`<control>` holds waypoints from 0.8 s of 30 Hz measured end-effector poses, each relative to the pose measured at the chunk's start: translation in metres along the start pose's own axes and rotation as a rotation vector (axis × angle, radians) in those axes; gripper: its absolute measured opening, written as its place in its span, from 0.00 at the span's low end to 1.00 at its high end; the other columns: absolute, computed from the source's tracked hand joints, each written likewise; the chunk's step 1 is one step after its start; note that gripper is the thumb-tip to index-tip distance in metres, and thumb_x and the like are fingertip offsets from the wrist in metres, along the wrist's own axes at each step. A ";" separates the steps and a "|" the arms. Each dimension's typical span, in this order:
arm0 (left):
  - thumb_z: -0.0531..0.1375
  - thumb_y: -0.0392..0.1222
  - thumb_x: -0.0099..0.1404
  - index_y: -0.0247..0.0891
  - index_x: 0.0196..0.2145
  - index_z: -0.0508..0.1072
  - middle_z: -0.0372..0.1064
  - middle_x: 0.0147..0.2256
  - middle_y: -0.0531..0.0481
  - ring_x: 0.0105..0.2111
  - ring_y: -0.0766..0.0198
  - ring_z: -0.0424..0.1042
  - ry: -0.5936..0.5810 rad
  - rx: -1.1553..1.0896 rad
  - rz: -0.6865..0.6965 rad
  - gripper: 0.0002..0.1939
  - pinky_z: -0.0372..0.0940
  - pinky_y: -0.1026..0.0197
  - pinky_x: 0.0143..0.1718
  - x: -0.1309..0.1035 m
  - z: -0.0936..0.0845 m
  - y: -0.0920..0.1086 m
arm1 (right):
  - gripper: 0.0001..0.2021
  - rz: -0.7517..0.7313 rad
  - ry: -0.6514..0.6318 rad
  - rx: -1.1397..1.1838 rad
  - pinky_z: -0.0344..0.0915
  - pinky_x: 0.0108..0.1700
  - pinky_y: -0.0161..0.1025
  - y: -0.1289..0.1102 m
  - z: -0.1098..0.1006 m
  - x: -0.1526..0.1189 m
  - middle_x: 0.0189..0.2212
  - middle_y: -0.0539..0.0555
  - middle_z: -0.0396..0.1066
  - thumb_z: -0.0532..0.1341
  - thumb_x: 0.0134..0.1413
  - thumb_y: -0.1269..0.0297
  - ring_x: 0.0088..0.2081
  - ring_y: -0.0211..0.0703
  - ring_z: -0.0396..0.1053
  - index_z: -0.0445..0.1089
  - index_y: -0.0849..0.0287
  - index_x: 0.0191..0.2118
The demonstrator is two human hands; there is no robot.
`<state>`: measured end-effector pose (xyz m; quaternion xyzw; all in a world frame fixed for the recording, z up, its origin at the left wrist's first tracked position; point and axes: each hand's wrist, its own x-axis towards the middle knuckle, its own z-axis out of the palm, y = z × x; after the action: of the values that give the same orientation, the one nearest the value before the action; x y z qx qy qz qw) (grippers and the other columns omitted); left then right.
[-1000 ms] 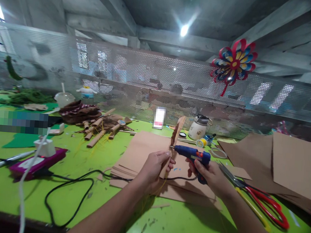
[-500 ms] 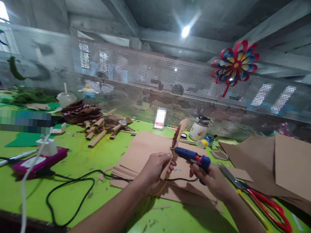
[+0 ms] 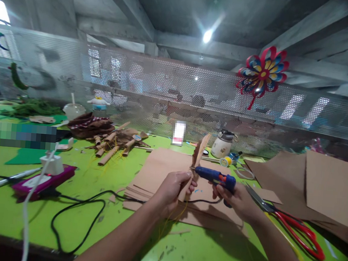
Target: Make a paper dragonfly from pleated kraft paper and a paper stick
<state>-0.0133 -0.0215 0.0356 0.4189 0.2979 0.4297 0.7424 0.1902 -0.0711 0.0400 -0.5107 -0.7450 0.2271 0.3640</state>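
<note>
My left hand (image 3: pixel 174 189) is closed round a brown paper craft piece (image 3: pixel 200 150), which stands up above the fingers with a serrated dark edge and a pale strip. Yellow strands hang below that hand. In my right hand (image 3: pixel 236 197) is a blue glue gun (image 3: pixel 215 177) with an orange-red part. Its nozzle points left and meets, or nearly meets, the paper piece just above my left fingertips. Beneath both hands lies a stack of brown paper sheets (image 3: pixel 156 167). The gun's black cord runs left behind my left wrist.
Red-handled scissors (image 3: pixel 300 233) lie to the right, near larger brown sheets (image 3: pixel 332 187). A purple power strip (image 3: pixel 45 182) with looping cords sits left. Rolled paper tubes (image 3: pixel 108 155) are piled behind it. A white jar (image 3: pixel 222 144) and a perforated metal screen (image 3: pixel 153 92) stand at the back.
The glue gun's nozzle has dipped very slightly along the paper piece. The pale strip leans a little further right. Both hands keep nearly the same place and grip.
</note>
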 end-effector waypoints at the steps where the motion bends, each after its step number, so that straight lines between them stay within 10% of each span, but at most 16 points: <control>1: 0.54 0.34 0.59 0.27 0.26 0.70 0.65 0.23 0.47 0.19 0.73 0.63 -0.001 -0.002 -0.002 0.09 0.57 0.72 0.20 0.000 0.000 0.000 | 0.20 0.002 -0.023 -0.001 0.57 0.28 0.34 0.000 -0.001 0.000 0.25 0.53 0.66 0.52 0.58 0.51 0.26 0.37 0.60 0.68 0.63 0.27; 24: 0.56 0.35 0.59 0.26 0.29 0.71 0.66 0.24 0.46 0.19 0.73 0.63 0.016 0.026 -0.006 0.08 0.57 0.72 0.20 0.001 0.000 0.000 | 0.20 0.026 0.007 0.074 0.58 0.25 0.32 0.005 -0.004 0.001 0.25 0.54 0.66 0.53 0.57 0.50 0.27 0.36 0.61 0.69 0.64 0.29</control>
<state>-0.0132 -0.0209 0.0360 0.4242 0.3105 0.4267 0.7359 0.1960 -0.0689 0.0396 -0.5075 -0.7280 0.2574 0.3824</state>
